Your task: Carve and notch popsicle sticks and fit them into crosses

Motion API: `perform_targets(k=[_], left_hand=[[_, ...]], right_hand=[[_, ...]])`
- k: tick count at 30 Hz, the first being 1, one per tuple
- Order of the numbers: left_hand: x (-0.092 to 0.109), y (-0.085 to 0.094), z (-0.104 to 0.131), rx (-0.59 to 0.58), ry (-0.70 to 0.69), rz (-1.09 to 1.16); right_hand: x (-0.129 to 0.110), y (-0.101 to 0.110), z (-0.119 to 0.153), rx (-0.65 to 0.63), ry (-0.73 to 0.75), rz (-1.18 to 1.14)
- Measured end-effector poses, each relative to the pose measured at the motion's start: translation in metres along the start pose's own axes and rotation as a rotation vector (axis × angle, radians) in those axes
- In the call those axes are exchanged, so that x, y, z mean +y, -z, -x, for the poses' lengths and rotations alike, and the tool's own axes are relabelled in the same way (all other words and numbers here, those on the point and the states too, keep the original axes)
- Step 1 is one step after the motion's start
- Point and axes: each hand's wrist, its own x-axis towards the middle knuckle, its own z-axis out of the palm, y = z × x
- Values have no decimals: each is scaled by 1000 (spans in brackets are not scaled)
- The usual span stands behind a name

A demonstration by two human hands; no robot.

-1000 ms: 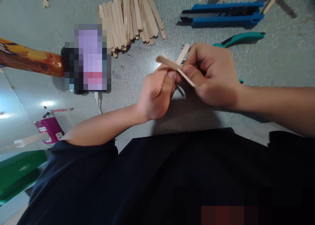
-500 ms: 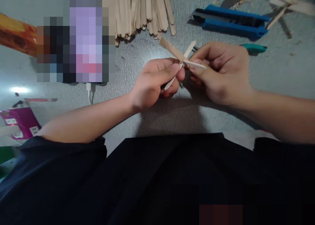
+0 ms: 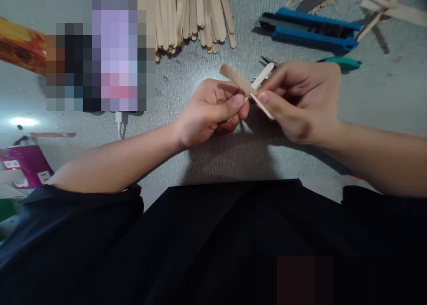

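Crossed wooden sticks (image 3: 237,79) are held between my two hands, above the grey textured table (image 3: 230,158). My left hand (image 3: 213,111) pinches them near the crossing with thumb and fingers. From the other side my right hand (image 3: 296,100) grips them, its thumb close to where they cross. One stick end points up and left, another up and right, and a narrow one slants down and right under my right thumb. My fingers hide part of the joint.
Behind my hands lie a pile of wooden sticks (image 3: 193,18), a blue cutter (image 3: 310,29), a green-handled tool (image 3: 347,63) and another stick cross (image 3: 385,6). A blurred-out device (image 3: 116,55) and purple power strip (image 3: 28,167) are at left.
The crossed sticks have turned and tilted in my fingers, and the narrow stick now slopes more steeply down to the right. The lower-left stick end is now mostly hidden by my left hand.
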Motion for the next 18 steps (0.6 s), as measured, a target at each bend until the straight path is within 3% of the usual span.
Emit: perform_targets(k=[5,9,12,15,18], left_hand=[[0,-1,-1,0,-2,21],[-1,-2,0,-45,17,42],[-3,-2,-1,-41,6,44],[-5,-3,-4,-39,-12,63],[-7,-5,-4,25,-3,91]], right_hand=[[1,-1,3,7,42,61],[5,-12,7,61,0,-55],[4,-12,4,101,97,28],[0,-1,-3,4,230,217],[-4,6,-5,-61,229,310]])
